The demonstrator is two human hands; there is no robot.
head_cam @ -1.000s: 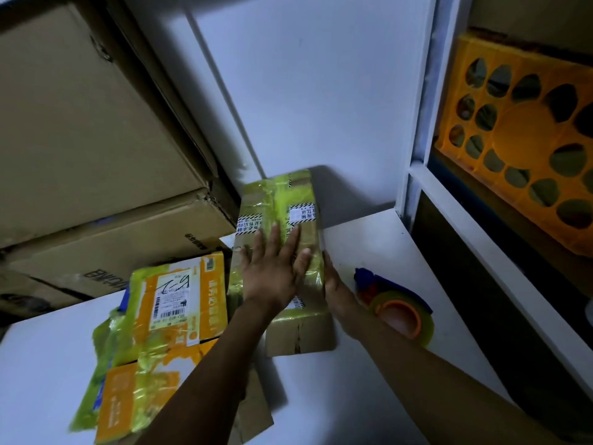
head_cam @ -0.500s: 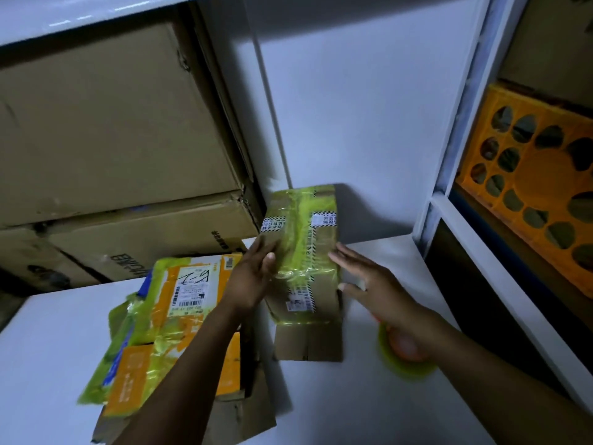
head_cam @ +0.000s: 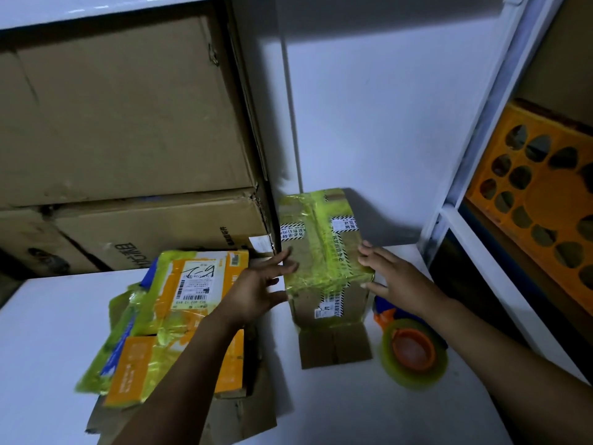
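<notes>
While crinkled glossy tape wraps the cardboard box, left hand and right hand flank it, grips apart

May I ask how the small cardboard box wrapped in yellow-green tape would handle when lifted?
The tape-wrapped cardboard box probably stays stiff, as its edges look square. Its glossy tape may be slippery. Its loose near flap would likely flop.

White table: taped box, parcels, tape roll
</notes>
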